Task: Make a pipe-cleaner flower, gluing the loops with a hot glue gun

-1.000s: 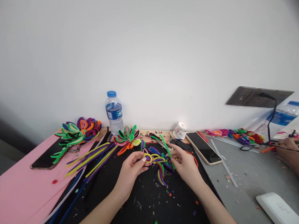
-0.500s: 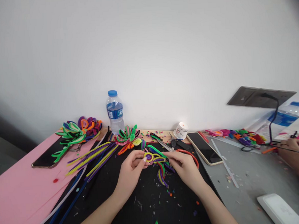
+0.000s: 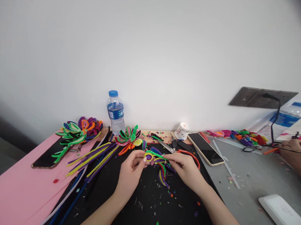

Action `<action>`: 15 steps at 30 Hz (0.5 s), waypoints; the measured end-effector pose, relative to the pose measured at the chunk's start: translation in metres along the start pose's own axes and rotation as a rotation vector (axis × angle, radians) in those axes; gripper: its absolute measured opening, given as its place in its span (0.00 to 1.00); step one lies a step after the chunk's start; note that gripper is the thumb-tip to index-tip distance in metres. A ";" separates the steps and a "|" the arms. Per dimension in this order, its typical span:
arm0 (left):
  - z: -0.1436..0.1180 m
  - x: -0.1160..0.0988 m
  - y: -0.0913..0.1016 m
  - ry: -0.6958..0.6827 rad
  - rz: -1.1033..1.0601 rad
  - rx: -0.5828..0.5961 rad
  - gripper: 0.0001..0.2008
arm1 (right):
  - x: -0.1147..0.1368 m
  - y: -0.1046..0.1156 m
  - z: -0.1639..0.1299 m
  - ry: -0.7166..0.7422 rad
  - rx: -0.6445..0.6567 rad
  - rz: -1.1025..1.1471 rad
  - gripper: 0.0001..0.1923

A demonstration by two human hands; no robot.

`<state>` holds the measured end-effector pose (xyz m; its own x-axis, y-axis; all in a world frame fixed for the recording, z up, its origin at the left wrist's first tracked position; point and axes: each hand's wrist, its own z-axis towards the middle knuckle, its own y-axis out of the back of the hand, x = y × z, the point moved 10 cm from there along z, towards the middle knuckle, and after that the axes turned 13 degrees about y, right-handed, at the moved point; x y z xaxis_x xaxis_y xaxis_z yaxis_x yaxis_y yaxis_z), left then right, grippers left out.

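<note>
A half-built pipe-cleaner flower (image 3: 157,161) sits just above the black mat (image 3: 136,208), held between both hands. The left hand (image 3: 130,173) pinches its yellow and purple coil with narrow fingers; the right hand (image 3: 185,167) grips a green strand across it. Several petals are already looped, yet judging by the finished flowers (image 3: 77,130) at the left, more remain. Loose pipe cleaners (image 3: 92,160) lie just beside; scissors (image 3: 178,148) lie behind
</note>
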<state>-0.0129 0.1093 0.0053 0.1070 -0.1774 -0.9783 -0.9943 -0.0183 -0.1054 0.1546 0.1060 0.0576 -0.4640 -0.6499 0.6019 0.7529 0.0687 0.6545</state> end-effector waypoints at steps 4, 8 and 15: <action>0.000 0.001 0.000 0.001 0.010 -0.001 0.08 | 0.000 0.000 0.000 0.004 0.007 -0.009 0.16; 0.000 0.002 0.000 0.002 0.007 0.002 0.07 | 0.000 -0.001 0.001 0.004 0.022 -0.012 0.16; 0.000 0.001 0.000 -0.001 0.001 -0.001 0.08 | 0.001 -0.002 0.001 0.009 0.031 -0.022 0.16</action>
<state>-0.0130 0.1089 0.0044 0.1059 -0.1766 -0.9786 -0.9944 -0.0189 -0.1042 0.1523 0.1061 0.0570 -0.4759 -0.6584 0.5831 0.7279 0.0773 0.6813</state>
